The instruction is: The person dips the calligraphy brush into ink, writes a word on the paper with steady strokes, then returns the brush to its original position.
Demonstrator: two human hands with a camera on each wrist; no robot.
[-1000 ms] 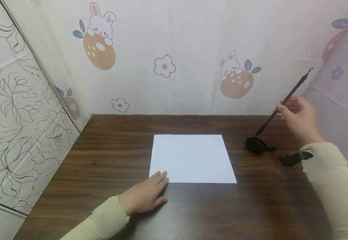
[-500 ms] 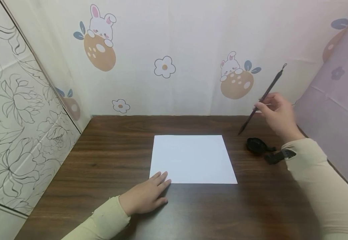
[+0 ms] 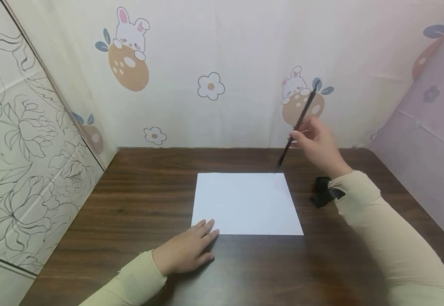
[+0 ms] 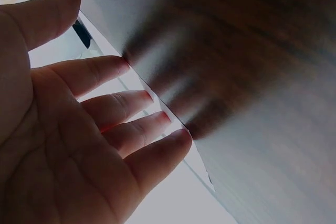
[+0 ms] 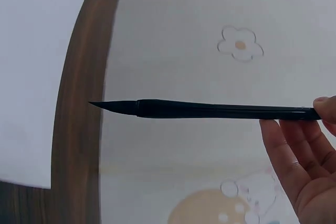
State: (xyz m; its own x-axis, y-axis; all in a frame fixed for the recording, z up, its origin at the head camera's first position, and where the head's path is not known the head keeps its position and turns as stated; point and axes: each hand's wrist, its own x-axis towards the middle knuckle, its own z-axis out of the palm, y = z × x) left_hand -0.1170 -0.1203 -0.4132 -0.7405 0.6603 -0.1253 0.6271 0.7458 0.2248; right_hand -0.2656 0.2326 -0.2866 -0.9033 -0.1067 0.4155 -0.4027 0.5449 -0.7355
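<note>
A dark brush is pinched between the thumb and fingers of my right hand, tilted, its tip at the far right corner of a white sheet of paper. Whether the tip touches the paper I cannot tell. In the right wrist view the brush shows a pointed black tip, with the hand at its other end. My left hand lies with straight fingers on the near left corner of the sheet; the left wrist view shows its palm side.
On the wooden table, right of the paper, sits a small black dish, partly hidden by the right wrist and its black strap. A printed curtain hangs behind the table; a flower-patterned panel stands at the left.
My right hand has carried the brush leftward, from over the black dish to the paper's far right corner. The left hand has hardly moved.
</note>
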